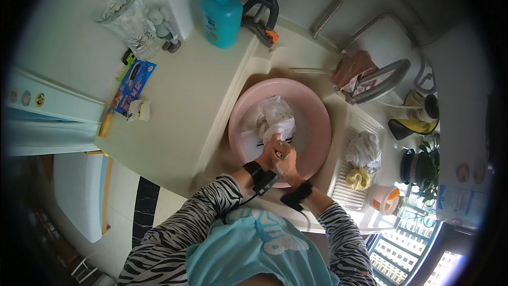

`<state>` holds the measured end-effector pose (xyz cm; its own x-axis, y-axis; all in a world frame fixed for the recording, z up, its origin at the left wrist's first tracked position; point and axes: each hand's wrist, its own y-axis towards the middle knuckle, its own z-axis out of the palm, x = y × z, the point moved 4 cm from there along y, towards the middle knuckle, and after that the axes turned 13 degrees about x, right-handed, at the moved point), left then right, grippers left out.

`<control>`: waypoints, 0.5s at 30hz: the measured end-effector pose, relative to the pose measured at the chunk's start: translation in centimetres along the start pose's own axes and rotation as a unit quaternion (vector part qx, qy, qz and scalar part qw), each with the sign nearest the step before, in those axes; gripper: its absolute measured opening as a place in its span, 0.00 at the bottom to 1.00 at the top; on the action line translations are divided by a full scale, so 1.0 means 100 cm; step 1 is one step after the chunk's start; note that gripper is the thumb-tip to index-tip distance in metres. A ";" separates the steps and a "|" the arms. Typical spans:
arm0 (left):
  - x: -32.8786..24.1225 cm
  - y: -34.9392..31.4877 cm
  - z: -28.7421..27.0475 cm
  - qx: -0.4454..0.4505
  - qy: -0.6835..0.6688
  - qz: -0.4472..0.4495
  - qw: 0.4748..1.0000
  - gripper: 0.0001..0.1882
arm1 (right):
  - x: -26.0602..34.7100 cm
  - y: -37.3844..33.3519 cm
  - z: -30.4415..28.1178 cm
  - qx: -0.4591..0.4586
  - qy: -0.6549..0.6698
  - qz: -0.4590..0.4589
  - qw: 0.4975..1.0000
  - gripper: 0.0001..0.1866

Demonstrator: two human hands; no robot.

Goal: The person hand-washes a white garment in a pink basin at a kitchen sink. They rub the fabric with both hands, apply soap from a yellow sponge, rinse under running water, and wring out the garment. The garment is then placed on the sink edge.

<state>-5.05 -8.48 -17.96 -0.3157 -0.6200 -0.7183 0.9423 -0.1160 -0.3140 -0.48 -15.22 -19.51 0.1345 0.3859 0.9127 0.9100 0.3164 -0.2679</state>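
A wet-looking white cloth (278,114) hangs bunched and twisted over a pink basin (319,108) in the sink. My left hand (268,154) and my right hand (287,162) are pressed together at the cloth's near end, fingers closed around it. Most of the cloth droops away from me into the basin; its exact lower contact is hard to make out. Black straps circle both of my wrists, the left one carrying a small black box with a cable.
Left of the sink stands a turquoise pump bottle (222,18) on the counter (174,111), with a glass vase (132,26) and a blue packet (133,87) farther left. A grey faucet (382,80) juts in at right. Beside the basin, crumpled white and yellow cloths (362,153) lie on the ribbed washboard (344,182).
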 end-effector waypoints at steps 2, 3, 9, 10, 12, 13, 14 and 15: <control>0.018 0.001 -0.001 -0.076 -0.298 -0.138 0.941 0.18 | -0.002 0.000 -0.002 0.001 -0.007 0.016 1.000 0.15; 0.016 0.003 -0.006 -0.077 -0.272 -0.148 0.948 0.18 | 0.006 -0.002 -0.007 -0.049 -0.102 -0.024 0.993 0.14; 0.007 0.003 0.000 0.122 -0.282 -0.059 0.950 0.17 | 0.045 -0.015 -0.008 0.046 -0.181 -0.122 0.975 0.15; 0.011 0.000 -0.003 0.088 -0.276 -0.066 0.955 0.17 | 0.048 -0.013 -0.012 0.024 -0.165 -0.104 0.980 0.15; 0.025 -0.001 -0.006 -0.012 -0.268 -0.119 0.956 0.17 | 0.048 -0.009 -0.016 0.024 -0.172 -0.026 0.985 0.16; 0.029 0.005 -0.004 0.009 -0.312 -0.135 0.941 0.19 | 0.041 -0.009 -0.021 -0.031 -0.116 0.086 0.989 0.16; 0.034 0.006 -0.007 -0.038 -0.285 -0.132 0.949 0.19 | 0.043 -0.010 -0.019 -0.009 -0.118 0.074 0.990 0.16; 0.036 0.007 -0.013 -0.060 -0.268 -0.142 0.951 0.20 | 0.046 -0.009 -0.018 -0.013 -0.127 0.048 0.991 0.16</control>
<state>-5.68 -9.83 -21.60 -0.4229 -0.8873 -0.1841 0.7976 -0.2680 -0.5403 0.08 -15.31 -14.53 0.1215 0.6195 0.7755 0.9076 0.2469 -0.3395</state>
